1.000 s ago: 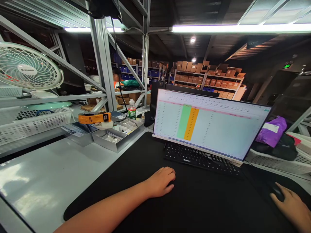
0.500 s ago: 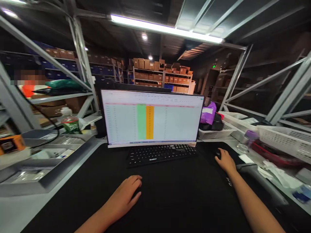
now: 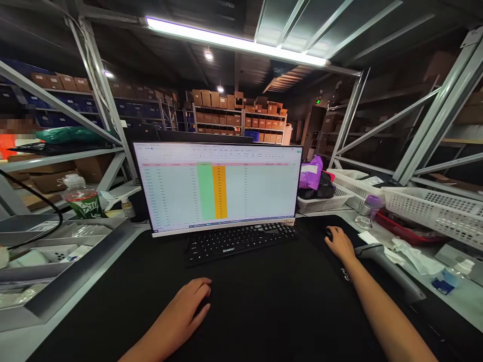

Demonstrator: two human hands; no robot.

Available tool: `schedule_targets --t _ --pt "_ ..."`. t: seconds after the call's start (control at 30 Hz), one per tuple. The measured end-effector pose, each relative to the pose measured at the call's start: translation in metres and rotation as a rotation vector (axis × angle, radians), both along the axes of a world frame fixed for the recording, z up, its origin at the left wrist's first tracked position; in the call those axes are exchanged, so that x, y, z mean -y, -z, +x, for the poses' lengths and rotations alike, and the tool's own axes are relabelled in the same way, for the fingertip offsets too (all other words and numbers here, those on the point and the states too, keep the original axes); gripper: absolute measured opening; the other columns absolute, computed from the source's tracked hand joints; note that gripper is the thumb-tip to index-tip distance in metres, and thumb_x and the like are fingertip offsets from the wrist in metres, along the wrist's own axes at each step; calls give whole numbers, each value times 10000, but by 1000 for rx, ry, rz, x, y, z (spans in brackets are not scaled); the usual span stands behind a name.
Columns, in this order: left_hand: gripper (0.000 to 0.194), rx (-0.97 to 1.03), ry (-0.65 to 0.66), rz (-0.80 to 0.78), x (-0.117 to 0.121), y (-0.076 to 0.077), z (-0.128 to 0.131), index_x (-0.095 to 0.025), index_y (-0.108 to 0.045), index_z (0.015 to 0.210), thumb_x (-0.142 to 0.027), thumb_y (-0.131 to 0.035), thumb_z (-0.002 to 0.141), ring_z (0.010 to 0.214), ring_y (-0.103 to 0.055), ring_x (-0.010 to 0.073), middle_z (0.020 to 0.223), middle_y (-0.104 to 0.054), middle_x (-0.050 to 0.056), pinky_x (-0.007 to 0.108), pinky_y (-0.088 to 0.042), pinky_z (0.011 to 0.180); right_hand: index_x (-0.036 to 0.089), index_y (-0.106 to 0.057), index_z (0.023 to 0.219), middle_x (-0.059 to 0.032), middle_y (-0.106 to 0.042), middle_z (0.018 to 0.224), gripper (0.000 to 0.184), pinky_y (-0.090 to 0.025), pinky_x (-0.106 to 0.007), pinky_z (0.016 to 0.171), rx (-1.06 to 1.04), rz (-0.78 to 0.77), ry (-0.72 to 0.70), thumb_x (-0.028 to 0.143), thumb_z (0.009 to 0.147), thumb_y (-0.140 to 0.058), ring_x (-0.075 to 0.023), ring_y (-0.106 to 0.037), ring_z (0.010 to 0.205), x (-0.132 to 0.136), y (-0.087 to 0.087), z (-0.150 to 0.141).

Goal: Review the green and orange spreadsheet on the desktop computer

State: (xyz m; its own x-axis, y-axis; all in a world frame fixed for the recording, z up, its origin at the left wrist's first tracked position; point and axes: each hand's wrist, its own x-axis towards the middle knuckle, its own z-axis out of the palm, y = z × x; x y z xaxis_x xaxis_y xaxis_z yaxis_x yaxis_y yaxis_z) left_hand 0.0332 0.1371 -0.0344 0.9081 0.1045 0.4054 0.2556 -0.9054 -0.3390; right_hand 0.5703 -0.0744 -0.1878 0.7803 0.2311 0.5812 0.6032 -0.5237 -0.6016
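Note:
My right hand rests over a black computer mouse, its fingers curved round it. On the black desk mat lies my left hand, holding nothing, with the fingers lightly bent and the thumb apart. A black keyboard sits ahead of it, below the monitor. The screen shows a spreadsheet with one green and one orange column; its text is too small to read. Just right of my right wrist lies a grey and black barcode scanner.
White plastic baskets line the right side, near a purple-capped bottle and crumpled tissue. On the left are a grey divided tray and a green-labelled bottle. A person is partly visible at far left.
The view has turned slightly right, so the monitor and desk things sit further left. Both hands keep about the same place on the mat, the right still on the mouse.

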Motion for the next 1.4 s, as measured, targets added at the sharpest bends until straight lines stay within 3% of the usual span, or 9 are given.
schedule_targets --t 0.37,0.7,1.03,1.27,1.4 --pt "236 -46 -45 -49 7 -5 3 -214 -557 1053 -370 -392 989 1271 -474 194 1332 -498 59 425 -437 1074 206 -548 1370 -80 -457 1366 470 -426 -350 982 2 0 -3 325 919 -490 -244 -538 1155 0 2 -1" --pt "256 -64 -61 -60 3 -3 1 -216 -535 1054 -415 -384 998 1298 -444 173 1348 -471 52 391 -418 1097 204 -569 1356 -82 -448 1384 457 -413 -343 1010 8 28 2 324 921 -500 -241 -530 1162 -6 7 8" --pt "229 -42 -18 -38 3 -4 1 -214 -543 1070 -378 -405 989 1263 -478 187 1332 -486 63 412 -445 1065 213 -563 1374 -81 -430 1404 463 -421 -336 1021 15 13 17 343 936 -485 -236 -526 1179 -5 7 5" --pt "129 -44 -39 -98 29 -11 1 -184 -532 1041 -209 -492 921 1238 -462 202 1309 -491 66 424 -404 1063 190 -561 1379 -108 -448 1372 558 -444 -404 987 30 -21 -9 442 910 -393 -283 -547 1126 -10 22 23" --pt "132 -47 -76 -109 45 -19 0 -163 -540 1016 -183 -567 889 1193 -477 212 1267 -503 96 395 -408 1048 134 -627 1303 -153 -508 1282 747 -426 -428 1015 98 89 -12 578 805 -293 -316 -523 1166 -22 36 45"
